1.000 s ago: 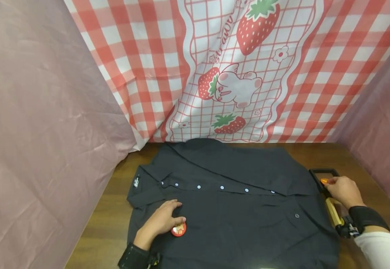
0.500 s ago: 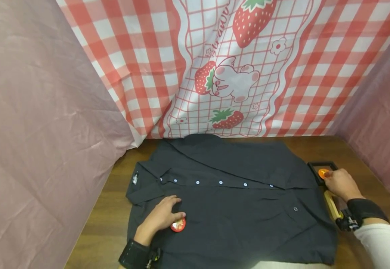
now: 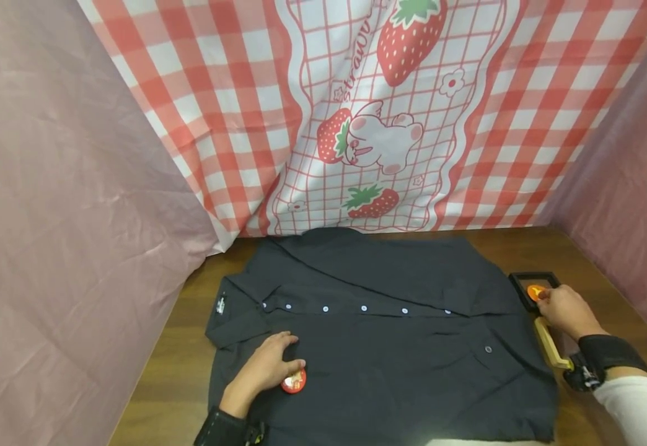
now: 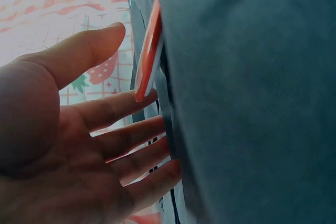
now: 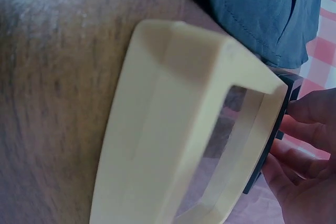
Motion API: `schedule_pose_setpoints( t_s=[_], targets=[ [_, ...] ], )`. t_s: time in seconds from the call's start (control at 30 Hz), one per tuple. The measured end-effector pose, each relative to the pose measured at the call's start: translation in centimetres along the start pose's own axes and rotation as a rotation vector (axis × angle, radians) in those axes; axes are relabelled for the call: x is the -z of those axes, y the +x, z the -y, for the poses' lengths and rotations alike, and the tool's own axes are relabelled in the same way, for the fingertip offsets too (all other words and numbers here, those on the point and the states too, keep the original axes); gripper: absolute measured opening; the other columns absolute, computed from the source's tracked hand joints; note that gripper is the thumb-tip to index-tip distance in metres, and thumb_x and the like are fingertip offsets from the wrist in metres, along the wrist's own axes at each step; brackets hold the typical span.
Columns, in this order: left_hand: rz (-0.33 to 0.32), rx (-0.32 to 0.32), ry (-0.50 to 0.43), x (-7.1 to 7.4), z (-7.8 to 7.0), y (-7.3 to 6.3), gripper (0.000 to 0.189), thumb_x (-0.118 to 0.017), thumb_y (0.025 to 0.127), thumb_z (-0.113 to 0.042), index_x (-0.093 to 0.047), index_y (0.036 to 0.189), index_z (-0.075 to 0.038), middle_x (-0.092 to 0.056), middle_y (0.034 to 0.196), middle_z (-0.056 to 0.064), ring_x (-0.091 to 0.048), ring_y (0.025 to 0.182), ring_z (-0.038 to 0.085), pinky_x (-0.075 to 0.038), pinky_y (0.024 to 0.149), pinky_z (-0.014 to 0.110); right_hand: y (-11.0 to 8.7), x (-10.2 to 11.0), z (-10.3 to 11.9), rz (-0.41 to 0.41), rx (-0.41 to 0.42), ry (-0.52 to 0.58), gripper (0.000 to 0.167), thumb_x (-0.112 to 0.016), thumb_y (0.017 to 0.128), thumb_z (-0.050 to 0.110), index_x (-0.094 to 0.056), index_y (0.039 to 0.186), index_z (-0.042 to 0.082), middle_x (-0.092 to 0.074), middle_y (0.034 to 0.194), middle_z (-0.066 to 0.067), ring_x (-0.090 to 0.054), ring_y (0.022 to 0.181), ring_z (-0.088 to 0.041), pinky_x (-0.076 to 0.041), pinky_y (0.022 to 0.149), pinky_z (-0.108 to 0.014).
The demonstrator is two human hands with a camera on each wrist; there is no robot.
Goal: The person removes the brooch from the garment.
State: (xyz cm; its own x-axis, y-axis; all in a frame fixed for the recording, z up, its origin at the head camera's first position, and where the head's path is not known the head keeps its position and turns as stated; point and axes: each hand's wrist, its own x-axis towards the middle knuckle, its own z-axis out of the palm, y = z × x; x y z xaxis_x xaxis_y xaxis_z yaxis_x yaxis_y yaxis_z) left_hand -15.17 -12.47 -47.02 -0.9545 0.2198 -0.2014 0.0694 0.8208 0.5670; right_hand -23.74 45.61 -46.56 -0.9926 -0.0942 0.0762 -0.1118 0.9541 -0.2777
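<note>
A dark button-up shirt (image 3: 379,359) lies spread with its collar to the left. My left hand (image 3: 264,367) rests on it below the collar, fingers spread and loosely extended. Beside its thumb is a round red badge (image 3: 294,383); in the left wrist view the badge (image 4: 149,51) appears edge-on, apart from the thumb tip. At the shirt's right side, my right hand (image 3: 570,313) pinches the edge of a round orange badge (image 3: 534,292) at a black square frame (image 3: 532,274). In the right wrist view the fingers (image 5: 307,129) are right at the black frame; the orange badge is hidden there.
A cream-yellow frame (image 3: 548,344) stands just in front of the black one, under the right wrist. Brown wooden tabletop (image 3: 162,365) shows around the shirt. A red-and-white strawberry cloth (image 3: 368,142) hangs behind, with pinkish cloths (image 3: 78,217) at both sides.
The orange badge, mostly covered by my right fingers before, now shows more of its face within the black frame. My left hand stays beside the red badge. The head view has shifted slightly.
</note>
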Motion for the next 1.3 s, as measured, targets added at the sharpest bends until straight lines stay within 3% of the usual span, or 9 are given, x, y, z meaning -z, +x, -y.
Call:
schedule_pose_setpoints(
  t_s=[0.47,0.77,1.13,1.3],
  targets=[
    [-0.012,-0.050,-0.016,-0.2,0.1,-1.0,0.052,-0.075,0.083,-0.030,-0.062,0.123,0.002,-0.053,0.136,0.025,-0.046,0.130,0.046,-0.038,0.104,0.063,-0.8,-1.0,-0.3,-0.001,-0.015,0.003,0.022,-0.053,0.085,0.001,-0.063,0.089,-0.017,-0.063,0.076,-0.022,-0.056,0.065,-0.024,-0.049,0.061,-0.047],
    [0.018,-0.035,-0.045,0.0,0.0,-1.1,0.053,-0.075,0.084,-0.031,-0.061,0.124,0.001,-0.052,0.137,0.026,-0.045,0.130,0.049,-0.037,0.103,0.066,-0.8,-0.6,0.0,0.040,-0.033,0.033,0.024,-0.053,0.086,0.001,-0.063,0.094,-0.020,-0.065,0.087,-0.032,-0.064,0.078,-0.042,-0.051,0.069,-0.055],
    [0.007,-0.028,-0.039,0.1,0.0,-0.9,0.052,-0.075,0.084,-0.031,-0.062,0.122,0.001,-0.053,0.137,0.024,-0.045,0.129,0.047,-0.038,0.102,0.066,-0.9,-0.2,0.3,-0.014,-0.035,0.045,0.020,-0.056,0.086,0.002,-0.064,0.091,-0.016,-0.066,0.082,-0.026,-0.062,0.071,-0.031,-0.050,0.067,-0.053],
    [0.004,-0.040,-0.030,0.0,0.1,-0.8,0.053,-0.074,0.084,-0.033,-0.061,0.123,0.001,-0.053,0.137,0.023,-0.046,0.130,0.046,-0.038,0.104,0.064,-0.8,0.2,0.3,-0.017,-0.045,0.045,0.025,-0.059,0.087,0.005,-0.063,0.097,-0.018,-0.066,0.085,-0.029,-0.063,0.074,-0.036,-0.050,0.067,-0.053]
  ],
)
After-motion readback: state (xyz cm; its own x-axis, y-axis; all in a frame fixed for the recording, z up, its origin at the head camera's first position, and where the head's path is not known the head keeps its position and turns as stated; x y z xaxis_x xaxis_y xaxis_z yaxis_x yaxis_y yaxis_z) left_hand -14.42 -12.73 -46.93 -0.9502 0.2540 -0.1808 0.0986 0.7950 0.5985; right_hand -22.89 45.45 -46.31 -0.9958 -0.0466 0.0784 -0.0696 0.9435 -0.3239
